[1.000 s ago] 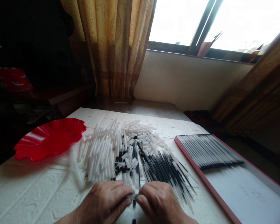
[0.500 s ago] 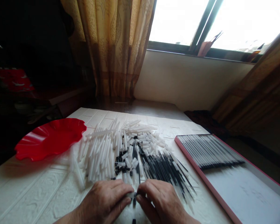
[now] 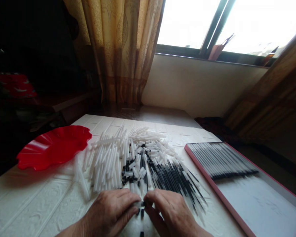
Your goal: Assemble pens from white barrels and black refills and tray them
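Note:
My left hand (image 3: pixel 113 210) is closed in a pinch on a short translucent pen cap (image 3: pixel 138 204). Facing it, my right hand (image 3: pixel 169 209) pinches a small black pen plug (image 3: pixel 144 204) against the cap's right end. Just below the fingertips lie small black pieces (image 3: pixel 142 213) on the white mat. Ahead of both hands is a mixed pile of clear caps (image 3: pixel 142 171) and black plugs. Black ink refills (image 3: pixel 172 177) fan out beyond my right hand, and clear pen barrels (image 3: pixel 107 164) are heaped beyond my left.
A red scalloped plate (image 3: pixel 55 144) sits at the left of the white brick-patterned mat (image 3: pixel 22 204). On the right, a pink-edged shallow box (image 3: pixel 208 177) holds a row of assembled pens (image 3: pixel 224 159). A curtain (image 3: pixel 120 49) and window are behind the table.
The black plug shows more clearly between my fingertips, which have shifted very slightly. Both hands stay in nearly the same place, and the things on the table have not moved.

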Demonstrator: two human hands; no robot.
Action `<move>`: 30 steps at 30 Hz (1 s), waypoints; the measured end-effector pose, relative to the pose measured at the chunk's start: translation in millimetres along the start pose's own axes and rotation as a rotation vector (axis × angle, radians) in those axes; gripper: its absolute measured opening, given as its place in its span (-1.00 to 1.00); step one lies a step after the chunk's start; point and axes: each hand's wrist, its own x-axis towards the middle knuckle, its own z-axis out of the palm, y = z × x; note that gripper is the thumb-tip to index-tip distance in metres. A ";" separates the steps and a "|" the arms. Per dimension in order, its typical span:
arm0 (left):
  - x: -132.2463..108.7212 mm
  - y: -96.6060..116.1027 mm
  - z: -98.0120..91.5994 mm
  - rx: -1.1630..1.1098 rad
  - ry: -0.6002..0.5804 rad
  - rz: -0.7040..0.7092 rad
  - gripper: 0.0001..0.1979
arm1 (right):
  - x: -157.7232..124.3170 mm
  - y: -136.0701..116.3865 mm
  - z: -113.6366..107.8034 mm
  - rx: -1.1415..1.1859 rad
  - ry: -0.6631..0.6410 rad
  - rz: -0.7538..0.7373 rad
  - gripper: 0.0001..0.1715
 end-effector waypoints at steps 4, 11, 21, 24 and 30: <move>2.8 1.5 -1.9 0.015 0.012 0.011 -0.80 | 0.2 0.0 0.6 -0.057 0.000 -0.008 -0.69; -1.0 2.7 2.9 0.008 0.002 0.022 -0.80 | 2.7 0.2 4.5 -0.133 0.023 -0.031 -0.44; 2.0 4.2 -2.2 0.013 0.000 0.010 -0.81 | 0.4 -0.6 -1.3 -0.039 -0.019 -0.009 -0.74; 0.8 3.3 -0.4 0.011 0.008 0.013 -0.80 | 1.2 -0.9 -0.9 -0.097 -0.011 -0.025 -0.61; -1.9 0.1 5.1 -0.003 -0.004 0.007 -0.78 | 2.2 0.0 1.3 -0.138 0.003 -0.021 -0.49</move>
